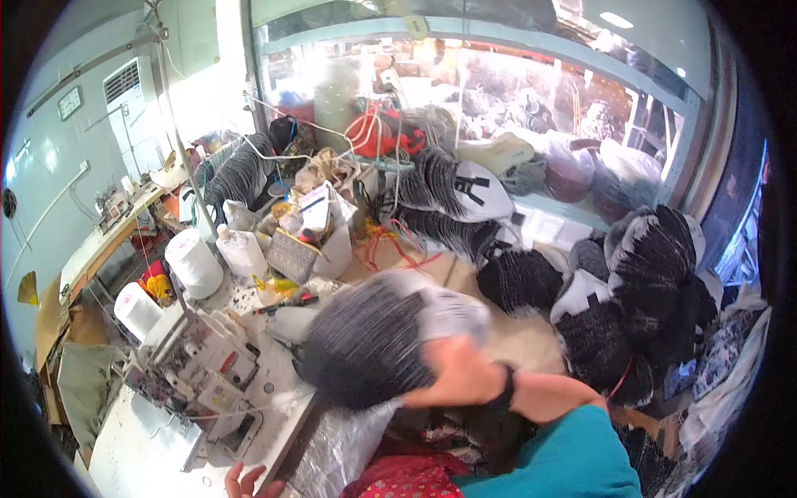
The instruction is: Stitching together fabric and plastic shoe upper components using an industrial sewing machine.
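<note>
A thick stack of dark grey and white fabric pieces point(365, 340), smeared by motion, is held by my right hand point(455, 369) at its near right side. The fingers are partly hidden against the stack, which is over the table to the right of the sewing machine. My left hand point(253, 481) shows only its fingertips at the lower edge; they are apart, with nothing seen in them. It is nearest the front of the white overlock sewing machine point(212, 373).
White thread cones point(194, 263) stand behind the machine, beside a cluttered bin point(336, 249). More black-and-white fabric stacks point(656, 274) are piled at the right and below the window point(531, 83). Red cords point(390, 249) lie on the table. Clear plastic point(340, 448) hangs near my lap.
</note>
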`<state>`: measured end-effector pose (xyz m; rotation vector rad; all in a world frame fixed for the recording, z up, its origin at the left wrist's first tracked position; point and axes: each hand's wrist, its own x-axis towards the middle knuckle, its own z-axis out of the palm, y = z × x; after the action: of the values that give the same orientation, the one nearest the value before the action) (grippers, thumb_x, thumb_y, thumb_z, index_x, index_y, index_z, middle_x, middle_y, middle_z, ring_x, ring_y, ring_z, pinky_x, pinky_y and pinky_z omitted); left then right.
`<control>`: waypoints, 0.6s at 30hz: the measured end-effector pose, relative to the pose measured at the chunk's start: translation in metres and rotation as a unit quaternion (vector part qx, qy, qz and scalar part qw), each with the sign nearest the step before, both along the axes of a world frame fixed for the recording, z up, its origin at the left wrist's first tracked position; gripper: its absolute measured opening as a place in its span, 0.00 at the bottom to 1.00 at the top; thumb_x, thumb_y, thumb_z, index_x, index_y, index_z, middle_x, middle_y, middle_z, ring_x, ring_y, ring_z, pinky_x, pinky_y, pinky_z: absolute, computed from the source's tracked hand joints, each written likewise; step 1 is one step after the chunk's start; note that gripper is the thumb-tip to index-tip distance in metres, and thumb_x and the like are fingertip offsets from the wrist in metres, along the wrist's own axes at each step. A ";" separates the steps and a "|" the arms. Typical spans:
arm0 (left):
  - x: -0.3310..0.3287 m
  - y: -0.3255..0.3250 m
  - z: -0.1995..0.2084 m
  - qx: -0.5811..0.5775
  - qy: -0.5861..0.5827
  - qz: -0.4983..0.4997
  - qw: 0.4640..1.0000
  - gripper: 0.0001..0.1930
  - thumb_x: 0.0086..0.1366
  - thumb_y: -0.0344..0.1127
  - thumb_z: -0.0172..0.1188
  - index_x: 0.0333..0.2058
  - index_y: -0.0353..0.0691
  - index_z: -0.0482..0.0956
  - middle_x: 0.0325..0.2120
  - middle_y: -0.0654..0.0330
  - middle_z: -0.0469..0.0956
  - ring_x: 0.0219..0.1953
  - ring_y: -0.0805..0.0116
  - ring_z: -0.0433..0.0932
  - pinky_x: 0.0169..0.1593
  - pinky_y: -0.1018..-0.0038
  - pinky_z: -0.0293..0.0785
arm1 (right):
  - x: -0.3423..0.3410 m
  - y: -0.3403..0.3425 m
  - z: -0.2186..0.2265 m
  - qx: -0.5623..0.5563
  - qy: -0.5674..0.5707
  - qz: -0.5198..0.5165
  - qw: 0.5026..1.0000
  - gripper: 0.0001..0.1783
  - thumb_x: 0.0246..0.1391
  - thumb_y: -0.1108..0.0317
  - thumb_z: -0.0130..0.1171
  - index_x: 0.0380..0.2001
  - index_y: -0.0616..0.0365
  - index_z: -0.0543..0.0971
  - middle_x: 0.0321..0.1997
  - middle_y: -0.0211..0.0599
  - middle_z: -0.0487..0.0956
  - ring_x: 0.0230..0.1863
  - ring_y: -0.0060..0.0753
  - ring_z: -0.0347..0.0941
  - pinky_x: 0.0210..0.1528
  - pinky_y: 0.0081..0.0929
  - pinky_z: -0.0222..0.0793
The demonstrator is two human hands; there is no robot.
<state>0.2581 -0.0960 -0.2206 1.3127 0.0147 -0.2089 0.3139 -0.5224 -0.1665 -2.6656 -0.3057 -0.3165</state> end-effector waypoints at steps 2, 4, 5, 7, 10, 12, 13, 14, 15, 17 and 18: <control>-0.012 0.012 -0.005 -0.089 0.036 -0.019 0.995 0.42 0.65 0.66 0.47 0.69 0.51 0.45 0.64 0.46 0.56 0.54 0.52 0.72 0.46 0.64 0.77 | -0.007 0.087 -0.023 0.009 -0.054 0.247 0.968 0.25 0.35 0.54 0.69 0.30 0.65 0.77 0.34 0.50 0.79 0.38 0.52 0.77 0.45 0.44 0.71; -0.026 0.030 -0.013 -0.094 0.027 -0.041 0.994 0.42 0.65 0.67 0.46 0.69 0.50 0.46 0.65 0.51 0.57 0.63 0.55 0.63 0.59 0.61 0.67 | -0.016 0.167 -0.053 0.025 -0.020 0.380 0.925 0.20 0.35 0.63 0.65 0.31 0.63 0.74 0.32 0.46 0.78 0.39 0.51 0.76 0.43 0.42 0.72; -0.035 0.041 -0.018 -0.018 0.060 -0.022 0.998 0.40 0.67 0.63 0.47 0.69 0.48 0.48 0.64 0.51 0.59 0.62 0.58 0.63 0.61 0.63 0.65 | -0.021 0.199 -0.068 0.028 0.017 0.448 0.893 0.19 0.36 0.62 0.65 0.29 0.62 0.72 0.30 0.46 0.78 0.37 0.52 0.76 0.41 0.42 0.72; -0.055 0.060 -0.031 0.090 0.109 0.012 0.990 0.35 0.70 0.58 0.47 0.67 0.43 0.53 0.61 0.53 0.63 0.62 0.61 0.64 0.62 0.66 0.63 | -0.023 0.241 -0.094 0.028 0.118 0.559 0.820 0.24 0.37 0.57 0.67 0.32 0.66 0.73 0.30 0.52 0.78 0.36 0.58 0.75 0.39 0.45 0.72; -0.089 0.086 -0.053 0.291 0.096 0.115 0.945 0.25 0.70 0.40 0.50 0.60 0.32 0.63 0.55 0.51 0.70 0.57 0.62 0.67 0.59 0.71 0.63 | -0.019 0.264 -0.102 0.052 0.250 0.668 0.699 0.28 0.42 0.52 0.68 0.35 0.68 0.74 0.35 0.56 0.78 0.40 0.61 0.75 0.41 0.45 0.71; -0.107 0.095 -0.054 0.217 0.096 0.134 0.962 0.23 0.71 0.36 0.49 0.60 0.30 0.64 0.54 0.52 0.72 0.55 0.68 0.69 0.58 0.74 0.64 | -0.001 0.256 -0.089 0.223 0.270 0.630 0.693 0.25 0.51 0.56 0.66 0.45 0.63 0.78 0.46 0.51 0.79 0.47 0.45 0.77 0.47 0.35 0.71; -0.108 0.099 -0.050 0.299 0.017 0.106 0.948 0.22 0.71 0.34 0.49 0.60 0.30 0.64 0.54 0.52 0.72 0.54 0.68 0.70 0.57 0.73 0.66 | 0.011 0.247 -0.081 0.269 0.259 0.551 0.747 0.22 0.52 0.56 0.64 0.42 0.64 0.79 0.40 0.46 0.82 0.43 0.41 0.79 0.47 0.33 0.73; -0.110 0.096 -0.044 0.251 0.000 0.137 0.958 0.22 0.69 0.34 0.53 0.59 0.31 0.65 0.53 0.50 0.73 0.53 0.65 0.73 0.56 0.71 0.67 | 0.025 0.240 -0.073 0.300 0.278 0.454 0.792 0.20 0.52 0.57 0.64 0.41 0.63 0.80 0.43 0.44 0.82 0.45 0.38 0.79 0.47 0.31 0.73; -0.106 0.093 -0.035 0.383 -0.019 0.176 0.907 0.25 0.64 0.34 0.58 0.58 0.31 0.65 0.52 0.47 0.73 0.55 0.58 0.73 0.58 0.67 0.67 | 0.038 0.238 -0.068 0.217 0.140 0.404 0.878 0.20 0.50 0.57 0.66 0.41 0.61 0.80 0.43 0.43 0.81 0.46 0.40 0.77 0.49 0.33 0.72; -0.093 0.081 -0.014 0.530 -0.202 0.190 0.802 0.25 0.59 0.33 0.61 0.55 0.34 0.69 0.51 0.47 0.74 0.56 0.48 0.70 0.59 0.60 0.66 | 0.056 0.240 -0.065 0.059 -0.050 0.367 0.927 0.29 0.42 0.57 0.70 0.47 0.60 0.77 0.49 0.41 0.77 0.53 0.48 0.70 0.57 0.39 0.65; -0.084 0.076 -0.003 0.527 -0.255 0.149 0.797 0.25 0.57 0.33 0.63 0.54 0.37 0.72 0.54 0.50 0.72 0.58 0.50 0.70 0.61 0.62 0.63 | 0.060 0.249 -0.068 0.062 -0.063 0.399 0.913 0.29 0.42 0.57 0.70 0.47 0.60 0.77 0.49 0.41 0.77 0.53 0.48 0.70 0.57 0.39 0.65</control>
<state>0.1736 -0.0202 -0.2236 2.4263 -0.1406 0.5213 0.3735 -0.2732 -0.2341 -2.1628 -1.3065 -0.2264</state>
